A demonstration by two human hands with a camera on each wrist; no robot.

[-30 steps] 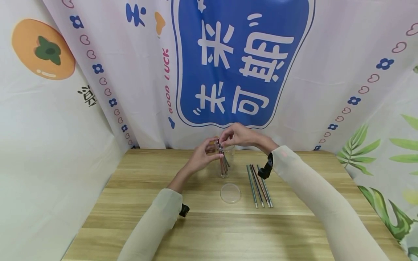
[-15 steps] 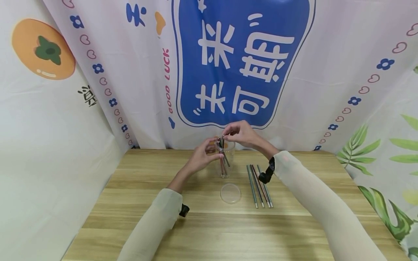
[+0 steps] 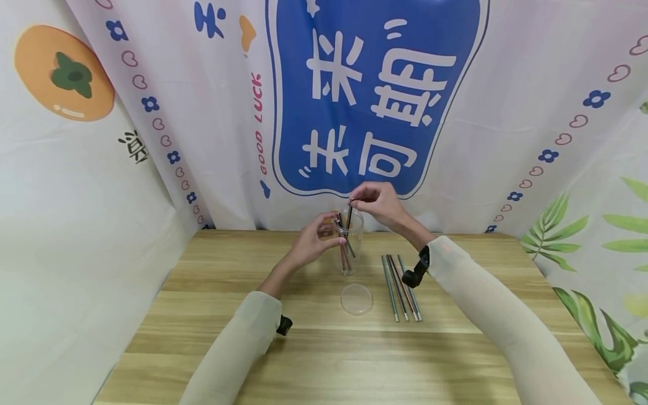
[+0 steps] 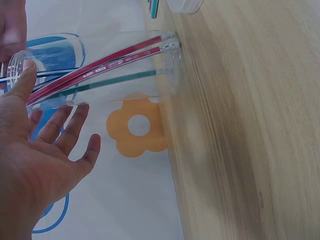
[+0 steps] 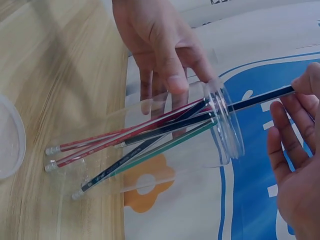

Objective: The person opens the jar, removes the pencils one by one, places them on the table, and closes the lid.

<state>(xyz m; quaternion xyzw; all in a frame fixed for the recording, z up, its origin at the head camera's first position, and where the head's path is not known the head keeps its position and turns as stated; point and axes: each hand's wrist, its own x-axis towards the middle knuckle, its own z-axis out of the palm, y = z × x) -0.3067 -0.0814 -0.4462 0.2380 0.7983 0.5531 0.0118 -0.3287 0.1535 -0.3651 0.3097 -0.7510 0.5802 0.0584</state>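
Observation:
A clear jar [image 3: 358,243] stands upright near the table's back edge. My left hand [image 3: 313,243] holds it near its mouth, thumb [image 5: 175,82] on one side and fingers behind. Above the mouth, my right hand [image 3: 382,205] pinches the upper end of a dark pencil [image 5: 260,100]. That pencil runs down through the opening, its eraser end inside the jar and above the bottom. Two red pencils [image 4: 120,56], a green pencil [image 4: 115,81] and another dark pencil [image 5: 110,170] lean inside, erasers down.
A round clear lid [image 3: 356,299] lies on the wooden table [image 3: 324,360] in front of the jar. Several pencils [image 3: 392,289] lie side by side to its right, below the right wrist. A printed cloth [image 3: 233,185] hangs close behind the jar.
My right hand has risen and shifted a little right, drawing the dark pencil farther up out of the jar. The left hand keeps its hold on the jar.

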